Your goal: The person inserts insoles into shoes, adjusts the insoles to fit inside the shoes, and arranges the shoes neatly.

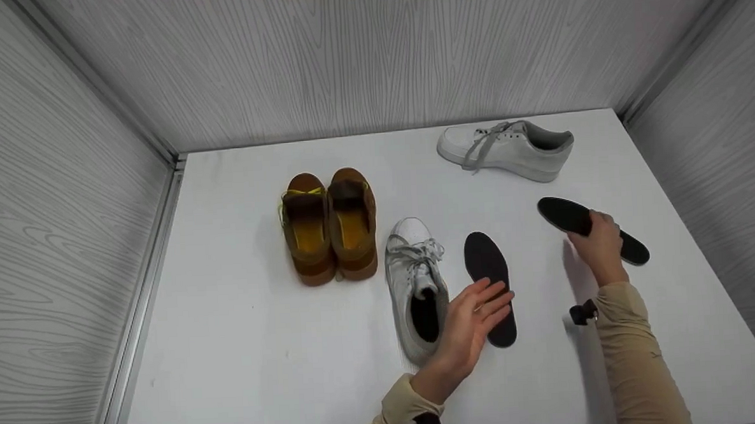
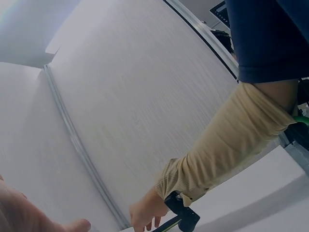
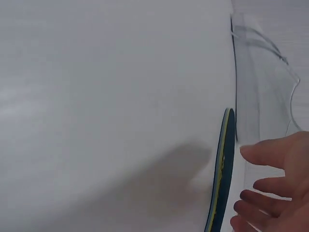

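From the head view, we see the shoes as open holders on a white table (image 1: 228, 295). The brown loafers (image 1: 354, 229), side by side left of the middle, show mustard-yellow footbeds inside. The near white shoe (image 1: 406, 287), grey-laced with its toe pointing far, has a dark interior, and we cannot tell what lies in it. The far white shoe (image 1: 505, 152) shows grey lining at its opening, toe to the left. The left insole (image 1: 486, 255), black and matte, lies just right of the near white shoe. Over its middle we see the left hand (image 1: 462, 332), fingers straight and apart; whether they touch it we cannot tell. The right insole (image 1: 565, 214), also black and slim with rounded ends, lies slantwise at the right, its left end farther than its right. The right hand (image 1: 599, 244) covers its middle.

From the left wrist, we see part of the left hand at the lower left, and the right arm in a tan sleeve (image 2: 227, 140) with a black wrist camera (image 2: 183, 212).

From the right wrist, we see the right insole almost edge-on, with yellow and blue layers beneath its dark top. Beside it the right hand's fingers are apart and loosely bent; contact is unclear.
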Tool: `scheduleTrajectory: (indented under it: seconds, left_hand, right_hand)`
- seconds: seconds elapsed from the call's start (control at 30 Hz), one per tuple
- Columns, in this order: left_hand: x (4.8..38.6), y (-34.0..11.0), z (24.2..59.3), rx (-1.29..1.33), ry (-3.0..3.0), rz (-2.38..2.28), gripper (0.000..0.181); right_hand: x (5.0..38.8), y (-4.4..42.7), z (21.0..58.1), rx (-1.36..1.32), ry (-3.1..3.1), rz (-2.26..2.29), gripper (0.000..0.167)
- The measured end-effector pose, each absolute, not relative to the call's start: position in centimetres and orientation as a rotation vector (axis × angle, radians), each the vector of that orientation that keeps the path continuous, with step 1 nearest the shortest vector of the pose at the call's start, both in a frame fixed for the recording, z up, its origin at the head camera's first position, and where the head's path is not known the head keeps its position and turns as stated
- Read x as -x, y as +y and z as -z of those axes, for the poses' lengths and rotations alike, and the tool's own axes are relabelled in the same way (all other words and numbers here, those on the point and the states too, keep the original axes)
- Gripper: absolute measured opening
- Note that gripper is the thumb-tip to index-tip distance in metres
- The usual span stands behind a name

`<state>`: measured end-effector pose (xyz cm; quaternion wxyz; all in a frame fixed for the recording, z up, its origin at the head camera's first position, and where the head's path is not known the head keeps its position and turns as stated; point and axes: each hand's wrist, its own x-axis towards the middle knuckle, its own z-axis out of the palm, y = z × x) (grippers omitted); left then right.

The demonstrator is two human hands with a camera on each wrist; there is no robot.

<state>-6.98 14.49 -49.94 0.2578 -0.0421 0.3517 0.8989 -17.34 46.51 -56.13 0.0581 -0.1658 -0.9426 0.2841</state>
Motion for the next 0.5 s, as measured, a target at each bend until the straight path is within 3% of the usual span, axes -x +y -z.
scheduleTrajectory:
  seconds: [0.2, 0.5]
  left_hand:
    - [6.3, 16.1, 50.9, 0.184, 0.902, -2.37, 0.052]
    - [5.9, 17.4, 51.9, 0.26, 0.894, -2.322, 0.057]
  right_hand:
    - [17.2, 49.7, 56.4, 0.489, -3.098, -0.794, 0.076]
    - [16.8, 50.5, 57.1, 0.433, -3.084, -0.718, 0.065]
